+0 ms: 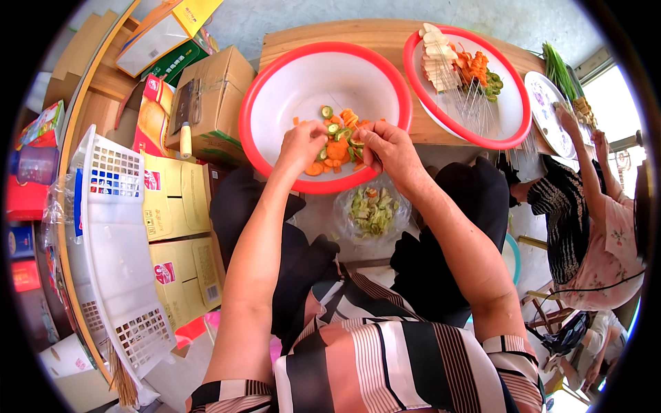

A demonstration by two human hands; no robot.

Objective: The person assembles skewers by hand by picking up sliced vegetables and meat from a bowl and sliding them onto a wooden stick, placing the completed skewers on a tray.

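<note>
Both hands are over a large white basin with a red rim [326,47]. Thin orange carrot pieces [338,148] and green vegetable slices [332,128] lie in it. My left hand [304,144] has its thumb and fingertips pinched together over the slices; whether something small is between them is hidden. My right hand [384,149] is closed around something mostly hidden, with a thin metal skewer seeming to reach from it towards a spiral carrot piece [348,118]. To the right, a second red-rimmed basin [413,77] holds skewered pale slices [438,57], carrot [472,67] and green slices [493,85].
Both basins stand on a wooden table [330,31]. Below is a clear bag of vegetable scraps [373,211]. Cardboard boxes [211,98] and a white plastic basket [121,258] stand at left. A co-worker [594,232] at right reaches over a white tray [550,113] beside long green vegetables [559,72].
</note>
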